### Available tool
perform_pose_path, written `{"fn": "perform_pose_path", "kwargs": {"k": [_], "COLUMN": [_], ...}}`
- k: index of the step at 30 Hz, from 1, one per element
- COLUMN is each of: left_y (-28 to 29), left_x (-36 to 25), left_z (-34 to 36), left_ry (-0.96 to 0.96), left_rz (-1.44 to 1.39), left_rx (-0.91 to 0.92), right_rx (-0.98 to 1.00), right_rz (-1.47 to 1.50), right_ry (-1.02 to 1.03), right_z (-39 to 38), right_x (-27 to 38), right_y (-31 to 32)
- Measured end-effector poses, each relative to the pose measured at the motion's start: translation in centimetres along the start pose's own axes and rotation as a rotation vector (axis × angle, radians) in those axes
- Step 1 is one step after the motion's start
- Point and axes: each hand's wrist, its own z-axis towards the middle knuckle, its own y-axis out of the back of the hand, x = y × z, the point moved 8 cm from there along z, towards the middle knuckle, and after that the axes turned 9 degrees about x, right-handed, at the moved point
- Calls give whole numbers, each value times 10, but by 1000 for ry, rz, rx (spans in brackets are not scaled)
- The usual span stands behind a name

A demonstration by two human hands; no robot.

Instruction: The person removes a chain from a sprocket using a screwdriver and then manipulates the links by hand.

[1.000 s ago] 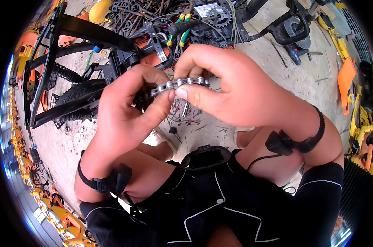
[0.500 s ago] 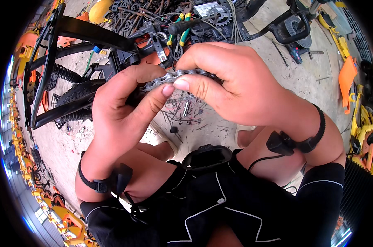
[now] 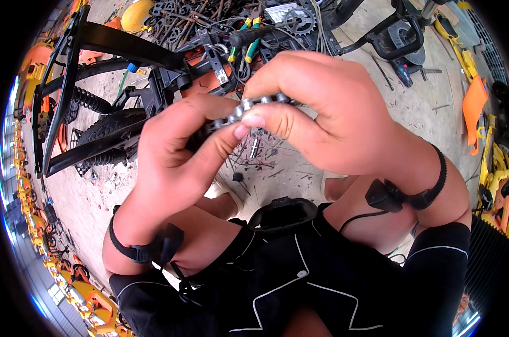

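Observation:
A grey metal roller chain (image 3: pixel 265 100) is stretched between my two hands, above the floor in front of my knees. My left hand (image 3: pixel 178 149) pinches one stretch of it, thumb uppermost. With thumb and curled fingers, my right hand (image 3: pixel 322 109) grips the stretch just to the right. Both thumb tips nearly meet at the middle of the chain, which bends there. The chain's ends are hidden inside my hands.
Beyond my hands lie a heap of dark metal parts (image 3: pixel 178 19), green-and-yellow pliers (image 3: pixel 253 42) and a toothed chainring (image 3: pixel 299 21). A black frame (image 3: pixel 125 45) with a tyre (image 3: pixel 105 135) stands at left. An orange panel (image 3: pixel 472 112) lies at right.
My left hand has shifted right and slightly down. The chain now bends more sharply between my thumbs, with its links turned to another angle. Both hands keep their hold.

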Motion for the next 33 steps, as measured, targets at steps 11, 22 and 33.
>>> {"fn": "perform_pose_path", "kwargs": {"k": [11, 22, 33], "left_y": [6, -4, 9], "left_x": [3, 3, 4], "left_z": [-2, 1, -4], "left_ry": [10, 69, 7], "left_rz": [-117, -60, -89], "left_rx": [-25, 76, -51], "right_rx": [144, 68, 136], "right_rz": [33, 5, 48], "right_ry": [-94, -47, -42], "right_z": [-2, -1, -1], "right_x": [-15, -8, -15], "right_y": [-19, -7, -20]}}
